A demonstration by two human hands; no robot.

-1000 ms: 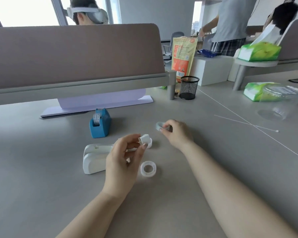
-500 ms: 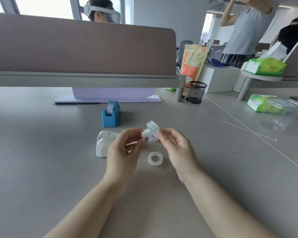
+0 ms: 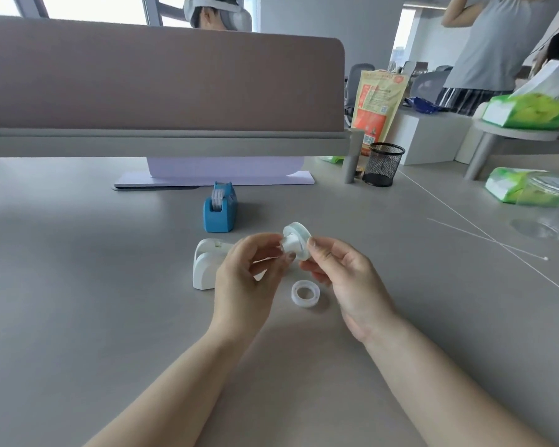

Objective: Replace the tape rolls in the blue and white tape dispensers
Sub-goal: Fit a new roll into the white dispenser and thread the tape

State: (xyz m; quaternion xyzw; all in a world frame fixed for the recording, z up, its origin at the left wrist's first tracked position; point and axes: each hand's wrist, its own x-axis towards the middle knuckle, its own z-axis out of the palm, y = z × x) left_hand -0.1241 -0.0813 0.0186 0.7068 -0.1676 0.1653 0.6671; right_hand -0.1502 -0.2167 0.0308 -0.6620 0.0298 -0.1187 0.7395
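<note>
Two pinches going — left hand point(image 3: 242, 285) on the white hub point(image 3: 288, 245), right hand point(image 3: 346, 279) on the tape roll point(image 3: 301, 234) — I'd line them up square before pushing.

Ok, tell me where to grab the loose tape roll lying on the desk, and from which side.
Pinch the loose tape roll across its outer rim, coming straight down from above: it lies flat on the desk, hole up, so the side wall is free all round.

Grey desk point(image 3: 78, 317); mauve partition screen point(image 3: 158, 82) along its far edge. Bright windows point(image 3: 94, 8) behind. Grey office chair point(image 3: 359, 74) beyond the far right corner.
</note>
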